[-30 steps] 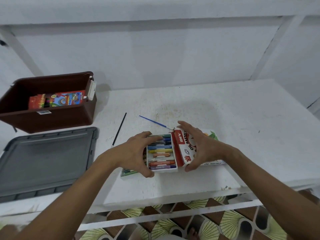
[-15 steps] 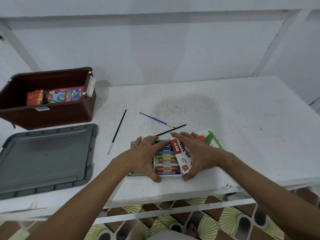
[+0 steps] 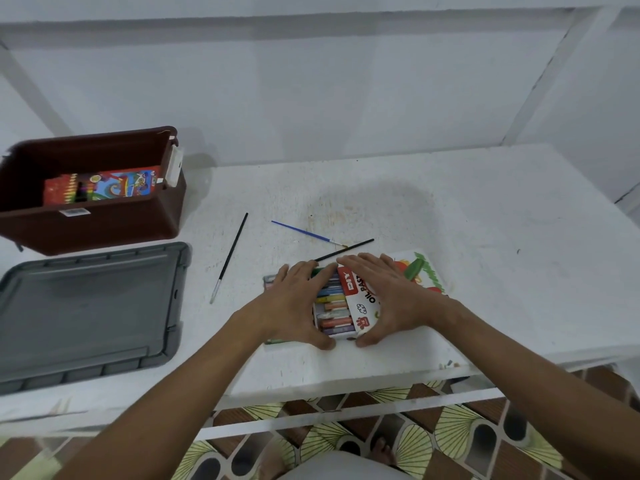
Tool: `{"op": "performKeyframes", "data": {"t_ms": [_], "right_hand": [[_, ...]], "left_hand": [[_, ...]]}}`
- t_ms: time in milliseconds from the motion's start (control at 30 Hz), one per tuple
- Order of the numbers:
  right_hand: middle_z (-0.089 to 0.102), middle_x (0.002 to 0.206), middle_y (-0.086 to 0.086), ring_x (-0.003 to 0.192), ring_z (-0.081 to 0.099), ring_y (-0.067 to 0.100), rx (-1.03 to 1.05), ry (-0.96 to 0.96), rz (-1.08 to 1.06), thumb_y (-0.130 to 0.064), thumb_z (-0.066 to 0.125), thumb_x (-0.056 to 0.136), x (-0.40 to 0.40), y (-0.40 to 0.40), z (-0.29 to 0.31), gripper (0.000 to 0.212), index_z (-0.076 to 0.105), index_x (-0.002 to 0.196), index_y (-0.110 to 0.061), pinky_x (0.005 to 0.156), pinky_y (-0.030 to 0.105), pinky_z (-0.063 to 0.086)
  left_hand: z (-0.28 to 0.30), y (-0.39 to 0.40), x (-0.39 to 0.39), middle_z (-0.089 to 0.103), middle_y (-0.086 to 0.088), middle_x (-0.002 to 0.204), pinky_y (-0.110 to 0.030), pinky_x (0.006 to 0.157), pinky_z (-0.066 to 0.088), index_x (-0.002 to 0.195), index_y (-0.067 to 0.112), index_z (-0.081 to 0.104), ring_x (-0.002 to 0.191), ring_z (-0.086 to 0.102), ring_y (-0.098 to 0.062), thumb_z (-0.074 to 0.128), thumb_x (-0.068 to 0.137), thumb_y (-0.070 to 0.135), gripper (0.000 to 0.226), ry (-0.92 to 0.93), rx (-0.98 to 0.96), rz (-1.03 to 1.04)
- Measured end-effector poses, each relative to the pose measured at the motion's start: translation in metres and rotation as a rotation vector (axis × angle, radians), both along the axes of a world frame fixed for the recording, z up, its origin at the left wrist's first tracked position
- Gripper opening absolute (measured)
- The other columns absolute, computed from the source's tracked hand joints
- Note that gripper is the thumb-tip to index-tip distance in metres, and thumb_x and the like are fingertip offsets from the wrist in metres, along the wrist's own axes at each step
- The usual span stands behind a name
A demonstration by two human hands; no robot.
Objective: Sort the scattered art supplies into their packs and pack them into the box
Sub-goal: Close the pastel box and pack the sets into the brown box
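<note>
Both hands close around the oil pastel pack on the white tabletop.

The oil pastel pack point(image 3: 341, 306) lies near the front edge of the tabletop point(image 3: 485, 237), its tray of coloured sticks partly out of the white and red sleeve. The left hand point(image 3: 296, 308) curls its grip over the tray's left end, thumb at the pack's front edge; the right hand point(image 3: 388, 299) wraps the sleeve the same way. Just behind the pack lie a black brush point(image 3: 344, 250) and a blue brush point(image 3: 308, 233) whose tips meet; another black brush point(image 3: 229, 258) lies left of the pack. Farther left of the pack sit the grey lid point(image 3: 86, 313) and, behind it, the brown box point(image 3: 104, 230) holding a pencil pack point(image 3: 100, 188).
</note>
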State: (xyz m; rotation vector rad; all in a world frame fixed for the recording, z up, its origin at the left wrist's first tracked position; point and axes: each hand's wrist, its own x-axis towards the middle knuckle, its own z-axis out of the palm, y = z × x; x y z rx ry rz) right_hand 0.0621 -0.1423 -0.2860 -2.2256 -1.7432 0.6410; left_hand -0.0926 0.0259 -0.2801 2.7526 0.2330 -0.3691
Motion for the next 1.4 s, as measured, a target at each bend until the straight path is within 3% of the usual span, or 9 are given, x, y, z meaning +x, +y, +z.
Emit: {"op": "performKeyframes", "data": {"t_ms": [200, 433, 667, 800, 933, 1100, 1200, 1300, 1400], "right_hand": [[-0.017, 0.157, -0.009, 0.141, -0.028, 0.014, -0.138, -0.085, -0.08, -0.081, 0.07, 0.042, 0.025, -0.012, 0.002, 0.135, -0.01, 0.145, -0.045, 0.113, 0.048, -0.019], [0.007, 0.155, -0.005, 0.144, -0.01, 0.018, -0.034, -0.123, -0.118, -0.087, 0.061, 0.043, 0.021, -0.018, -0.005, 0.123, 0.011, 0.145, -0.042, 0.116, 0.051, -0.007], [-0.008, 0.158, -0.009, 0.143, -0.022, 0.014, -0.064, -0.075, -0.148, -0.087, 0.062, 0.042, 0.028, -0.025, -0.002, 0.129, 0.001, 0.146, -0.044, 0.115, 0.051, -0.013], [-0.009, 0.158, -0.013, 0.144, -0.016, 0.014, -0.029, 0.04, -0.294, -0.077, 0.073, 0.044, 0.042, -0.043, -0.001, 0.129, 0.003, 0.147, -0.044, 0.117, 0.054, -0.003], [-0.011, 0.156, -0.019, 0.145, -0.012, 0.01, 0.004, 0.175, -0.331, -0.066, 0.081, 0.045, 0.041, -0.048, -0.007, 0.132, 0.003, 0.148, -0.041, 0.118, 0.049, 0.01], [-0.015, 0.156, -0.015, 0.144, -0.017, 0.01, -0.008, 0.17, -0.333, -0.063, 0.081, 0.049, 0.036, -0.045, -0.007, 0.134, -0.001, 0.15, -0.034, 0.117, 0.045, 0.006], [-0.017, 0.156, -0.013, 0.143, -0.02, 0.012, -0.016, 0.151, -0.328, -0.065, 0.078, 0.051, 0.03, -0.041, -0.009, 0.133, -0.003, 0.15, -0.031, 0.116, 0.043, 0.003], [-0.017, 0.157, -0.011, 0.143, -0.02, 0.013, -0.005, 0.136, -0.328, -0.068, 0.076, 0.051, 0.028, -0.04, -0.011, 0.133, -0.003, 0.151, -0.03, 0.117, 0.043, 0.004], [-0.016, 0.157, -0.013, 0.144, -0.018, 0.011, 0.005, 0.164, -0.35, -0.068, 0.077, 0.049, 0.03, -0.042, -0.012, 0.134, -0.001, 0.151, -0.029, 0.117, 0.044, 0.005]], "left_hand": [[0.002, 0.001, -0.011, 0.011, -0.002, 0.156, -0.043, 0.118, 0.004, 0.151, 0.03, 0.0, 0.143, 0.008, -0.021, 0.07, 0.062, 0.071, 0.121, -0.04, -0.03, 0.039], [-0.008, -0.015, 0.003, 0.021, -0.001, 0.152, -0.048, 0.118, 0.014, 0.149, 0.035, -0.006, 0.14, 0.015, -0.021, 0.063, 0.057, 0.08, 0.124, -0.115, -0.048, 0.084], [0.002, -0.014, -0.005, -0.002, 0.003, 0.157, -0.05, 0.118, 0.014, 0.149, 0.036, -0.011, 0.145, -0.001, -0.025, 0.069, 0.044, 0.082, 0.139, -0.025, -0.081, 0.177], [0.008, -0.005, -0.036, 0.019, -0.004, 0.143, -0.042, 0.108, 0.032, 0.15, 0.029, -0.001, 0.131, 0.023, -0.023, 0.076, 0.047, 0.073, 0.136, 0.045, 0.012, 0.314], [0.005, -0.009, -0.039, 0.038, 0.0, 0.122, -0.031, 0.09, 0.048, 0.145, 0.028, 0.015, 0.109, 0.046, -0.014, 0.088, 0.045, 0.053, 0.126, 0.058, -0.214, 0.448], [-0.001, -0.017, -0.024, 0.048, 0.009, 0.126, -0.036, 0.094, 0.051, 0.145, 0.036, 0.014, 0.111, 0.053, -0.009, 0.087, 0.032, 0.06, 0.137, -0.05, -0.388, 0.44], [-0.001, -0.027, -0.012, 0.051, 0.013, 0.128, -0.038, 0.091, 0.055, 0.145, 0.041, 0.014, 0.113, 0.057, -0.01, 0.089, 0.035, 0.057, 0.134, -0.113, -0.463, 0.44], [0.008, -0.038, -0.005, 0.053, 0.017, 0.122, -0.026, 0.086, 0.054, 0.146, 0.04, 0.013, 0.107, 0.058, -0.008, 0.092, 0.049, 0.038, 0.125, -0.135, -0.525, 0.414], [0.015, -0.038, -0.008, 0.053, 0.024, 0.105, -0.011, 0.066, 0.049, 0.14, 0.045, 0.018, 0.089, 0.062, -0.001, 0.09, 0.059, 0.029, 0.109, -0.167, -0.557, 0.422]]}}
